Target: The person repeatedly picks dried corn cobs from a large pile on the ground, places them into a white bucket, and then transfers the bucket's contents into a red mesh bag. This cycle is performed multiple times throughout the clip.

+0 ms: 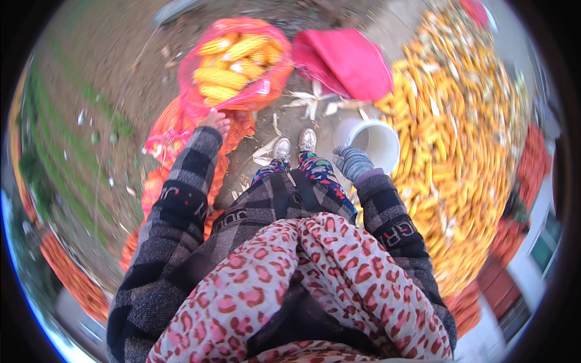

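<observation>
My left hand (216,122), bare, has its fingers spread at the near rim of an open mesh sack (188,86) full of corn cobs (221,78). Nothing shows in that hand, though its palm is partly hidden. A grey striped glove covers my right hand (352,162), which is at the near left rim of a white plastic bucket (391,145). The bucket leans towards me, and no cobs show in the part of its inside that is visible. Whether the gloved fingers grip the rim cannot be told.
A large heap of husked corn cobs (454,149) spreads along the right. Beyond the bucket lies a folded pink sack (349,63). Dry husks (311,102) litter the ground near my shoes. Filled orange mesh sacks (159,190) stand at the left, beside soil with green rows (68,149).
</observation>
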`<state>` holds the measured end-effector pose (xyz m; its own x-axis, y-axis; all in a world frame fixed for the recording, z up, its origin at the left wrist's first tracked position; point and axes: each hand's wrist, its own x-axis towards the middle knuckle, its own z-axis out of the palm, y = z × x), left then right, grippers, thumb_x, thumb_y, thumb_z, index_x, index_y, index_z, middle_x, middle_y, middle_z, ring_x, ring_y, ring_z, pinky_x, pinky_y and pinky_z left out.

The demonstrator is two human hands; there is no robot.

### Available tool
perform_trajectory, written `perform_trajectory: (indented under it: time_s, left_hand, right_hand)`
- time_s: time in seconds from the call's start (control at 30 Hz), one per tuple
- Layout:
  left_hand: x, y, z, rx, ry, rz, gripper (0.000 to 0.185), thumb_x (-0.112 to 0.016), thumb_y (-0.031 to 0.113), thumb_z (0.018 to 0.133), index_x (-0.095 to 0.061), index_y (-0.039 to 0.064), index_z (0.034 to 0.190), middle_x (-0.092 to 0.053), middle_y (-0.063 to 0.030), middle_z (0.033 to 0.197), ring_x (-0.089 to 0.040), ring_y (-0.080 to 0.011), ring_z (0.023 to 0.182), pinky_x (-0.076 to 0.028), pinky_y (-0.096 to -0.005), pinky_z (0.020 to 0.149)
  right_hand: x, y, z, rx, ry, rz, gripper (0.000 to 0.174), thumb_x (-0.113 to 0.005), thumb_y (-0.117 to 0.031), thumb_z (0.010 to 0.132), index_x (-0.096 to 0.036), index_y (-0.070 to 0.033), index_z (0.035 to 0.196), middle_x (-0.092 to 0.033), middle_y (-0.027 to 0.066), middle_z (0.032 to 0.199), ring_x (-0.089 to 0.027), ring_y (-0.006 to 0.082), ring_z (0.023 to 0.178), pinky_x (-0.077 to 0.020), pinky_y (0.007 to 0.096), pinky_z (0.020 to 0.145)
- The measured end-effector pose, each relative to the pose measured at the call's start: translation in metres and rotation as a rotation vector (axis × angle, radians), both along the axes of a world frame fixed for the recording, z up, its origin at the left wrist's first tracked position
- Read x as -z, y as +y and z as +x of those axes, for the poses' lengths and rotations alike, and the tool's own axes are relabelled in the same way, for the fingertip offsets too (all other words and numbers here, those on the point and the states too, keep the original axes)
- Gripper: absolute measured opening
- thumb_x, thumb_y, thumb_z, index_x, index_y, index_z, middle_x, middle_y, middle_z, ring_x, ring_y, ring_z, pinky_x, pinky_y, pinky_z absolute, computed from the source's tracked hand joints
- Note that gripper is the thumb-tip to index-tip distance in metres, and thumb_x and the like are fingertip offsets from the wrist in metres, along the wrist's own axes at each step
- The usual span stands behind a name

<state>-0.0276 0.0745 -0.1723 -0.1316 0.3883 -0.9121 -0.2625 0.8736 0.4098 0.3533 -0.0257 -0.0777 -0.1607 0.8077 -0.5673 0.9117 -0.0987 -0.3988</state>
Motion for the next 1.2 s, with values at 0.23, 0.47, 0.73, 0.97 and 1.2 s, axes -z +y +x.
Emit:
perform_trajectory:
  time_s: [0.23, 0.47, 0.73, 0.97, 1.2]
  left_hand:
    - [0.013, -0.032, 0.118, 0.577, -0.041, -0.120, 0.029, -0.041, 0.036, 0.084, -0.052, 0.015, 0.100, -0.058, 0.0022, 0.078, -0.053, -0.0106, 0.062, -0.043, -0.0297, 0.057]
    - [0.000, 0.009, 0.134, 0.647, -0.033, 0.087, 0.022, -0.042, 0.027, 0.082, -0.053, 0.014, 0.096, -0.058, 0.0011, 0.079, -0.053, -0.0114, 0.061, -0.044, -0.0282, 0.054]
    - [0.005, 0.001, 0.199, 0.932, 0.006, 0.016, 0.022, -0.041, 0.024, 0.082, -0.054, 0.011, 0.094, -0.058, -0.0026, 0.077, -0.053, -0.0129, 0.059, -0.043, -0.0291, 0.052]
    - [0.010, -0.026, 0.246, 1.250, -0.062, 0.025, 0.022, -0.041, 0.026, 0.084, -0.053, 0.012, 0.096, -0.057, -0.0012, 0.076, -0.054, -0.0129, 0.059, -0.044, -0.0286, 0.054]
    - [0.014, 0.052, 0.293, 1.541, -0.025, 0.096, 0.021, -0.042, 0.025, 0.084, -0.055, 0.010, 0.092, -0.059, -0.0040, 0.078, -0.055, -0.0150, 0.059, -0.044, -0.0280, 0.048]
  right_hand:
    - [0.036, -0.125, 0.070, 0.402, -0.014, -0.143, 0.030, -0.055, -0.027, 0.078, -0.059, -0.007, 0.101, -0.060, 0.0170, 0.095, -0.057, 0.0315, 0.090, -0.0434, 0.0366, 0.081]
    - [0.043, -0.133, 0.059, 0.539, -0.024, -0.318, 0.032, -0.054, -0.026, 0.080, -0.057, -0.003, 0.102, -0.060, 0.0179, 0.095, -0.058, 0.0289, 0.090, -0.0431, 0.0342, 0.080]
    - [0.082, -0.202, 0.047, 0.746, 0.102, -0.322, 0.032, -0.054, -0.028, 0.080, -0.058, -0.004, 0.100, -0.061, 0.0173, 0.092, -0.058, 0.0282, 0.087, -0.0434, 0.0351, 0.078]
    - [0.084, -0.215, 0.071, 0.970, 0.002, -0.433, 0.036, -0.056, -0.033, 0.077, -0.057, -0.011, 0.105, -0.057, 0.0194, 0.101, -0.054, 0.0344, 0.094, -0.0401, 0.0381, 0.085]
    - [0.097, -0.217, 0.042, 1.203, 0.049, -0.131, 0.035, -0.059, -0.028, 0.077, -0.057, -0.004, 0.102, -0.060, 0.0179, 0.096, -0.057, 0.0289, 0.091, -0.0429, 0.0347, 0.080]
